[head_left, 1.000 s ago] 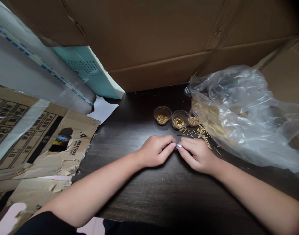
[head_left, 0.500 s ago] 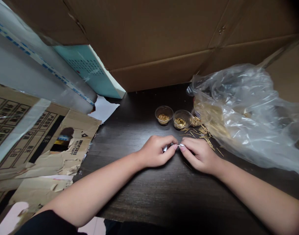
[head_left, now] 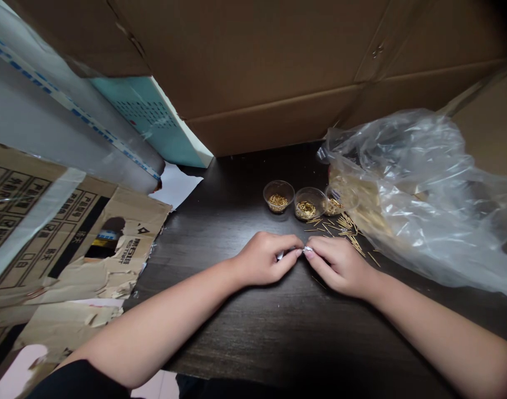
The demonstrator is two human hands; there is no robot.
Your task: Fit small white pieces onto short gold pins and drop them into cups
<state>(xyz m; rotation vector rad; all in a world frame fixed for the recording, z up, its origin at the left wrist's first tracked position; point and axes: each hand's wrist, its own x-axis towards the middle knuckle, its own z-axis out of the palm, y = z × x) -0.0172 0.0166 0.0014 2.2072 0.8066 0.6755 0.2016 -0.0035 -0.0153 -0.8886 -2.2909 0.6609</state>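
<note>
- Right hand point(head_left: 340, 263) pinches a small silvery piece point(head_left: 307, 249) at its fingertips.
- Left hand point(head_left: 265, 257), just beside, curls around a whitish item point(head_left: 280, 256).
- This handwork looks unfinished.
- Loose gold pins point(head_left: 357, 245) lie beyond; three clear cups point(head_left: 310, 193) already hold gold parts point(head_left: 306, 209).

The silvery piece point(head_left: 307, 249) between the fingertips of the left hand point(head_left: 265, 258) and right hand point(head_left: 339, 262) is too small to identify; the left's curled fingers mostly hide a white item point(head_left: 280, 255). Through the clear bag point(head_left: 436, 188), cut off by the right edge, something golden point(head_left: 367, 202) shows only blurred. Printing point(head_left: 147, 114) at left is too small to read.
</note>
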